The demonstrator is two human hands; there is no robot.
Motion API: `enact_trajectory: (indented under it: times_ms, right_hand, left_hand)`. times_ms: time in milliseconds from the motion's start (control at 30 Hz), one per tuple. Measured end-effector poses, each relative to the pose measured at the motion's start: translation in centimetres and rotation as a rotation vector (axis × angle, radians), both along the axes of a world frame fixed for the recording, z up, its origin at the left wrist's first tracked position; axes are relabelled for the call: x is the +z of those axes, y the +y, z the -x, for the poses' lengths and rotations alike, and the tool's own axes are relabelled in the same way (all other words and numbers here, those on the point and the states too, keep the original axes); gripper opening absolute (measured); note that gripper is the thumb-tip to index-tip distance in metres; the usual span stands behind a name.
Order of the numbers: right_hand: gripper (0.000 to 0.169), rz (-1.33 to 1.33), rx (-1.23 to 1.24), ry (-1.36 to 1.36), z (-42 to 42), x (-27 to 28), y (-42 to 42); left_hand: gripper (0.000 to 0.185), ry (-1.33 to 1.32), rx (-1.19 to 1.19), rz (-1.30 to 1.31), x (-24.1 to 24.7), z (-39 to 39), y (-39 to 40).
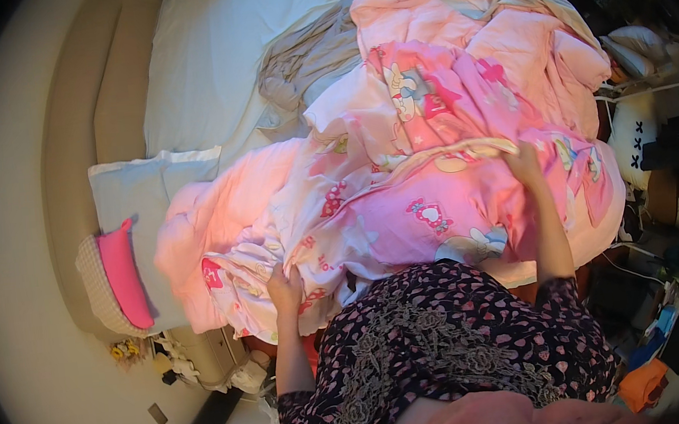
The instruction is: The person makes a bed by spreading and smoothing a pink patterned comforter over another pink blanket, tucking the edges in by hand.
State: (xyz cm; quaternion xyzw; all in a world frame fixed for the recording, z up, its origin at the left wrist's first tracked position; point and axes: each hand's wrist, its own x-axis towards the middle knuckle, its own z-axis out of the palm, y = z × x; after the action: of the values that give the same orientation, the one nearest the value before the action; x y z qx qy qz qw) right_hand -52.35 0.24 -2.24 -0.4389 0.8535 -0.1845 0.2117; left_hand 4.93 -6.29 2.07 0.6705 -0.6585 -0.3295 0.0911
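Observation:
A pink duvet cover (390,219) with cartoon prints lies bunched across the near side of the bed, right in front of my body. My left hand (285,288) grips a gathered, paler part of it at the lower left. Farther right, my right hand (522,162) holds the cover beside a folded yellowish edge (469,147). Under and around the cover spreads a plain light pink quilt (226,193), which shows at the left and again as a heap at the upper right. What my fingers pinch inside the folds is partly hidden.
A pale blue sheet (207,71) covers the mattress, with a crumpled grey-brown cloth (310,47) on it. Against the padded headboard (109,87) lie a pillow (149,176) and a bright pink cushion (125,278). A black cylinder (212,419) lies on the tiled floor; clutter lines the right side.

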Motion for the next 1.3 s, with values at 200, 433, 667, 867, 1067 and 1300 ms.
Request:
enact_trajectory:
  times_ms: [200,433,667,867,1067,1300]
  right_hand:
    - [0.032,0.282,-0.315,-0.263,-0.7,14.5,8.6]
    - [0.029,0.082,-0.222,-0.407,0.3,12.0,8.4]
    - [0.048,-0.273,0.064,-0.183,-1.9,-2.8,11.7]
    - [0.037,-0.326,0.174,-0.032,-2.7,-3.8,14.5]
    - [0.029,0.091,-0.136,-0.498,-1.1,14.9,7.3]
    - [0.030,0.734,0.072,0.133,8.4,30.1,-14.8]
  left_hand:
    - [0.023,0.618,-0.346,-0.844,6.0,-6.1,3.6]
    - [0.085,-0.085,-0.289,-0.121,-1.7,-6.1,-3.8]
    - [0.085,-0.008,-0.262,-0.295,-13.3,-6.3,-2.0]
    - [0.053,-0.134,-0.279,-0.347,-10.9,-6.0,4.3]
    - [0.053,-0.338,-0.235,-0.006,1.5,-11.2,-6.5]
    - [0.051,-0.413,0.036,1.082,30.8,-3.8,-29.6]
